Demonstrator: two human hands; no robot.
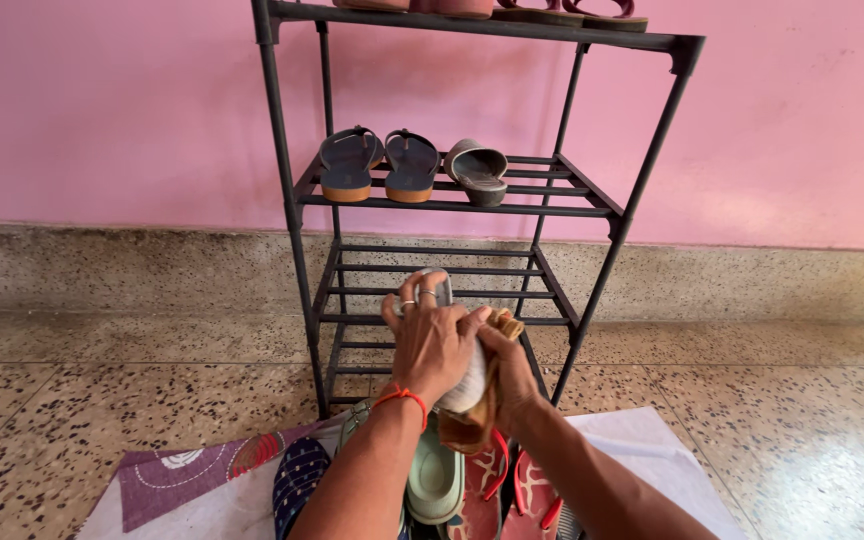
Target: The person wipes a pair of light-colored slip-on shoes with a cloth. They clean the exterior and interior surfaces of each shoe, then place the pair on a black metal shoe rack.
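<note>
- Two hands up in front of me, both on one shoe, over the near edge of the rack.
- Nearest me, on the printed cloth (182, 480) spread on the floor: a dark dotted shoe (297, 480) towards its left, a pale green sandal (435, 480) in the middle, red flip-flops (512, 490) just right of it. My forearms cross over them.
- Left hand (430, 340): fingers curled over the top of a pale grey shoe (465, 385), gripping it. Rings on two fingers, red thread on the wrist.
- Right hand (512, 375): closed around a brown rag (477, 420), pressing it against the side of the grey shoe. Rag bunches above my fingers and hangs below the shoe.
- Grey shoe is off every shelf, held in the air between the hands, in front of the rack's lower shelves.
- Black metal shoe rack (297, 260) stands on the speckled floor (72, 400), back against the pink wall (102, 100).
- Middle shelf: pair of blue flip-flops (380, 165) with tan soles at the left end, side by side; one grey slipper (477, 170) just right of them, tipped on its side.
- Top shelf: dark reddish footwear (592, 12), cut off by the frame, can't tell the kind.
</note>
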